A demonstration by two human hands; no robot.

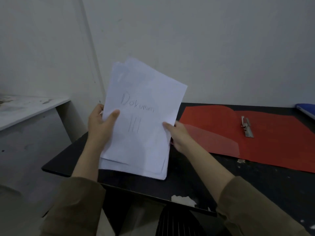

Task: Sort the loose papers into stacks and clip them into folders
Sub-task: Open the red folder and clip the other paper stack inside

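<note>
Gripping paper stack by its side edges, both hands clamped, long axis tilted up-right, red folder open

— Surface? 
— Black table, top chipped near its front edge. 
— Items on it? 
— Red folder lying open toward the right side, metal clip exposed; a blue folder at the far right corner.

Olive-brown long sleeves, bare hands
</note>
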